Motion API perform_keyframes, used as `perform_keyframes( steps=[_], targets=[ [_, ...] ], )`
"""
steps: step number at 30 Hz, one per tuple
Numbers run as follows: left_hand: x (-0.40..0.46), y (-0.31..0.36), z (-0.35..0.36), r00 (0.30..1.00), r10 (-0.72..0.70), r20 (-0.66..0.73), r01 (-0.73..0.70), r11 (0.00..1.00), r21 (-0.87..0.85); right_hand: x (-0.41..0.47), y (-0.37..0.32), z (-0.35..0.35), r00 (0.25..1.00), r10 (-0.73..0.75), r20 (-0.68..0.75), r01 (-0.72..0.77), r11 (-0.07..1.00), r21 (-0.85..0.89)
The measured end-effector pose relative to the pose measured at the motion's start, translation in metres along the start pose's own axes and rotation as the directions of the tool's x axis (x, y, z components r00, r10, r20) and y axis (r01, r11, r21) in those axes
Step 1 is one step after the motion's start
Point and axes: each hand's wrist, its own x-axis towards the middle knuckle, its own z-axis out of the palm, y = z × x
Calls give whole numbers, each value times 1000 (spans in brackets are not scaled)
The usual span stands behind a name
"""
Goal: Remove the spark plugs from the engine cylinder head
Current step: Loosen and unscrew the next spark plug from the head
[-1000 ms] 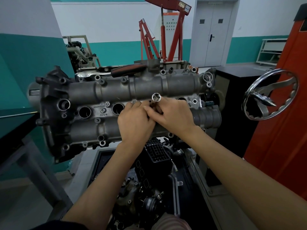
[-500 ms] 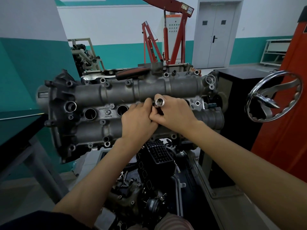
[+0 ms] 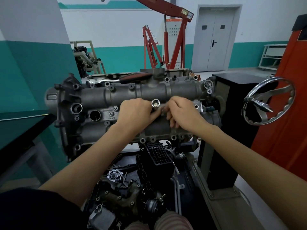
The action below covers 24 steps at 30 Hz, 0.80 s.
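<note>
Head cam is looking down at the grey cast-metal cylinder head [image 3: 103, 98] sitting sideways on its stand. A shiny chrome socket [image 3: 155, 103] is sticking out of a plug well mid-head. Left hand [image 3: 135, 112] is curling its grip around the socket's lower part; right hand [image 3: 181, 113] is blurred, fingers bent beside it, can't tell what it's gripping. A red-handled ratchet [image 3: 119, 79] is lying on top.
</note>
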Motion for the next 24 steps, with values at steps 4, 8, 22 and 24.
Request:
perform_keyframes(
  steps=[4,8,22,24],
  targets=[
    [-4,4,-21,990,-24,-136,13,997,-82,0,-16,5,861,399,315,-501,772,392],
    [-8,5,-41,996,3,-92,-8,999,-49,-2,-30,13,779,362,512,-627,461,628],
    [-24,5,-81,980,82,-184,-98,992,-78,3,-68,16,724,404,559,-613,5,790],
    [-25,4,-82,979,76,-191,-90,994,-68,4,-70,17,721,437,538,-595,-8,804]
  ],
)
